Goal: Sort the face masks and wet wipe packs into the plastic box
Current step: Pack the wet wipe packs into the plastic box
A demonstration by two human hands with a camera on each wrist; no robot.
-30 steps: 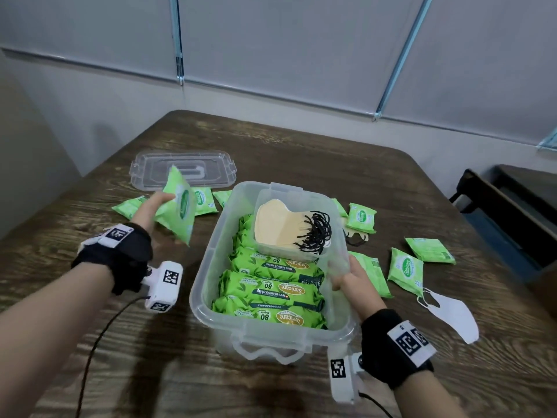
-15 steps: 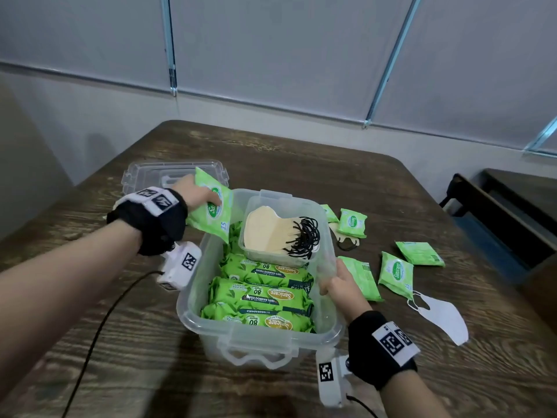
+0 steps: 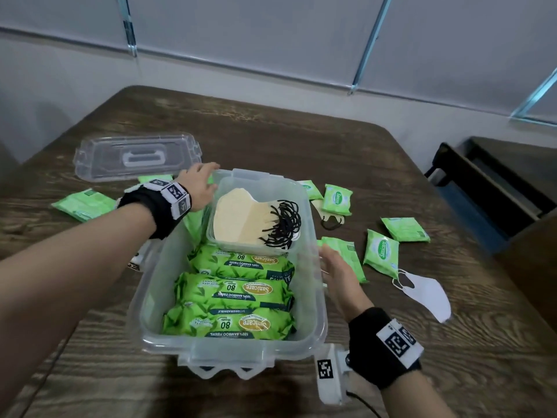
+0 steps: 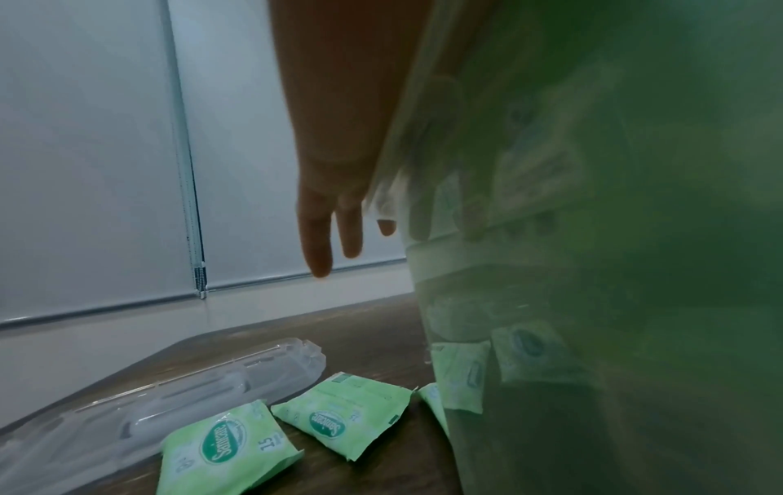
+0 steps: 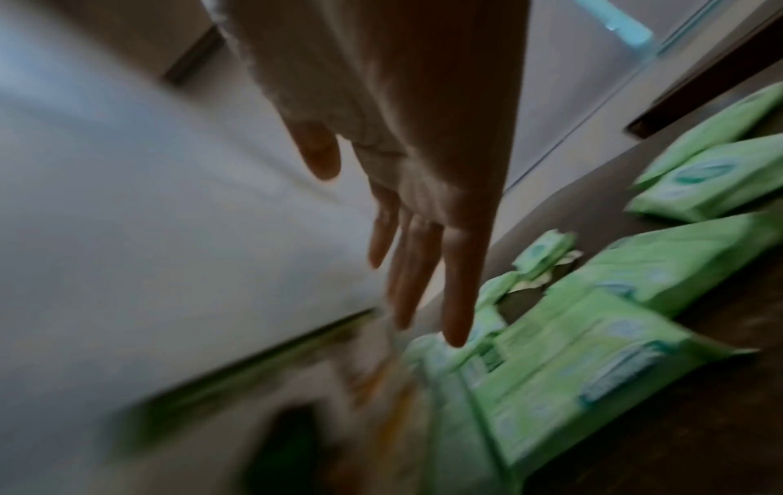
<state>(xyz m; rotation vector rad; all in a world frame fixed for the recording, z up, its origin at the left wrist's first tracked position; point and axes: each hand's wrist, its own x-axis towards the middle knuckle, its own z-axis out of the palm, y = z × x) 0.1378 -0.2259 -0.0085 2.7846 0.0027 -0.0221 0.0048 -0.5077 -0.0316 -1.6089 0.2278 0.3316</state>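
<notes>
The clear plastic box stands in the middle of the table. It holds three large green wet wipe packs and, at its far end, an inner tray of beige face masks with black loops. My left hand hovers over the box's far left corner with straight fingers and holds nothing. A small green pack shows under that wrist, inside the left wall. My right hand is open beside the right wall, its fingers straight and empty.
Small green wipe packs lie right of the box and left of it. A white mask and a beige mask lie on the right. The clear lid sits far left. A dark bench stands beyond the table's right edge.
My left hand carried a small green pack from the left over the box and let it go; the hand is now empty. My right hand has eased off the box's right wall and opened.
</notes>
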